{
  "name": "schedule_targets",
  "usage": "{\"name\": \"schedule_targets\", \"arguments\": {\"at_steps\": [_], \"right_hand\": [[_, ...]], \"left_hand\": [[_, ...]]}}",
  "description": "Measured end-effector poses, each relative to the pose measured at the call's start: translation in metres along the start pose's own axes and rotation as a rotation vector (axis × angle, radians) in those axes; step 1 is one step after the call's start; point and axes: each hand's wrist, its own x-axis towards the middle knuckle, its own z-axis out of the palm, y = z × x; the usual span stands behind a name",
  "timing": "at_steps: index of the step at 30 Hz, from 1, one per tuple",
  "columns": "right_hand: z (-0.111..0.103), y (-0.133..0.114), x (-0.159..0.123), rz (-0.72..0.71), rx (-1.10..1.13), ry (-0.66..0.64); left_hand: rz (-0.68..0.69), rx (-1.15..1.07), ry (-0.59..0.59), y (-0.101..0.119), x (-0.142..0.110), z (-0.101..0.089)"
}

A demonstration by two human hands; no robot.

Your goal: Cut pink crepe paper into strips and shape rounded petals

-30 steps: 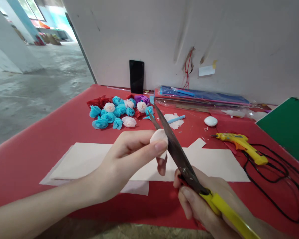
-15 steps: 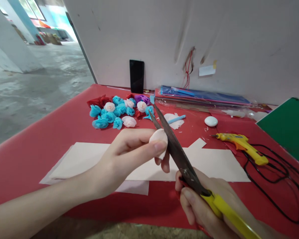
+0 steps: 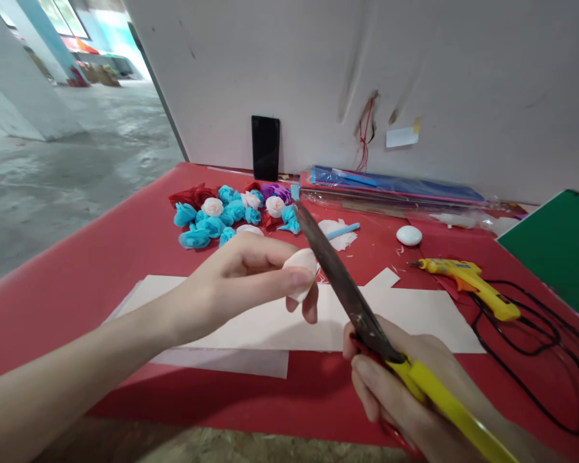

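Between thumb and fingers, my left hand (image 3: 255,273) pinches a small rounded piece of pale crepe paper (image 3: 300,267). My right hand (image 3: 400,386) is wrapped round a pair of scissors (image 3: 340,276) with yellow and red handles. The dark blades point up and away, lie nearly together, and pass just right of the paper piece. Below both hands, a long cream paper strip (image 3: 395,315) lies across the red tabletop (image 3: 125,225), with another pale sheet (image 3: 231,362) partly under it.
Several blue, red, purple and pale paper flowers (image 3: 212,226) sit behind my left hand. A phone (image 3: 265,148) leans on the wall. At right lie a yellow glue gun (image 3: 468,280) with a looped black cord, a white oval object (image 3: 409,235) and a green board (image 3: 554,251). Plastic-wrapped sheets (image 3: 395,183) lie behind.
My left hand has shifted slightly left and up with the paper piece, away from the blades. The scissors, apart at the tips before, have closed. Small clippings now show beside the blades.
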Motion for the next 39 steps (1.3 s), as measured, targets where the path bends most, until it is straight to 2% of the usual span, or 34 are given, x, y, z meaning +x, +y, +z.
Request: {"name": "schedule_targets", "arguments": {"at_steps": [3, 7, 11, 16, 25, 31, 39], "right_hand": [[-0.005, 0.003, 0.004, -0.050, 0.065, -0.022], [-0.009, 0.009, 0.004, -0.138, -0.043, 0.016], [-0.009, 0.003, 0.001, -0.131, -0.161, 0.086], [-0.008, -0.006, -0.001, -0.141, -0.214, 0.061], [-0.008, -0.004, -0.001, -0.196, -0.298, 0.096], [-0.010, -0.003, -0.001, -0.257, -0.386, 0.113], [-0.011, 0.003, 0.001, -0.323, -0.367, 0.128]], "left_hand": [[0.028, -0.021, -0.029, -0.001, 0.000, 0.001], [0.039, -0.104, 0.017, -0.004, 0.000, 0.007], [0.029, -0.183, 0.017, -0.006, 0.001, 0.008], [-0.041, -0.251, -0.025, -0.006, 0.002, 0.002], [-0.108, -0.346, -0.018, -0.004, 0.002, 0.002], [-0.103, -0.314, -0.059, -0.003, 0.002, 0.001], [-0.072, -0.303, -0.049, -0.003, 0.002, 0.001]]}}
